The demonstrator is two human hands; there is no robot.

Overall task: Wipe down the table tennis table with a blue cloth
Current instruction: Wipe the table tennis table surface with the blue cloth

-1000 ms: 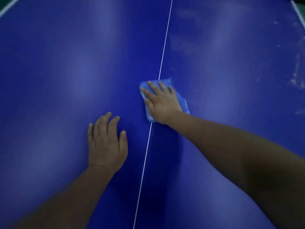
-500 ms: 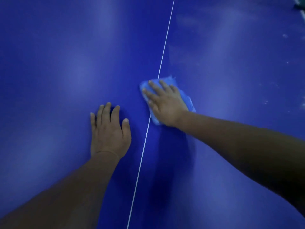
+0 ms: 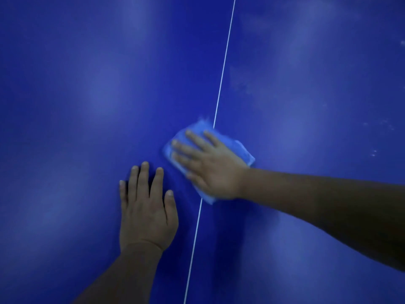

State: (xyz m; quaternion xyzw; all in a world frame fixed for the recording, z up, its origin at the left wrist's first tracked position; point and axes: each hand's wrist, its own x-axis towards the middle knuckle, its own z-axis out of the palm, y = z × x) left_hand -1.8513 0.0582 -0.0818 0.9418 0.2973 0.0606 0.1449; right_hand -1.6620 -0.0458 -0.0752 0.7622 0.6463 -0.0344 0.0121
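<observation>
The dark blue table tennis table (image 3: 87, 95) fills the whole view, with a thin white centre line (image 3: 223, 66) running from top to bottom. A folded light blue cloth (image 3: 241, 150) lies across that line. My right hand (image 3: 210, 165) presses flat on the cloth with straight, spread fingers and covers most of it; the hand looks blurred. My left hand (image 3: 146, 207) rests flat on the bare table just left of the line, fingers straight, close below the cloth's left edge.
Small pale specks and smudges (image 3: 381, 126) mark the table surface at the right. Faint light streaks (image 3: 245, 84) show right of the centre line above the cloth.
My right hand has slid the cloth leftward, so it now sits across the centre line and closer to my left hand. My left hand stays flat on the table.
</observation>
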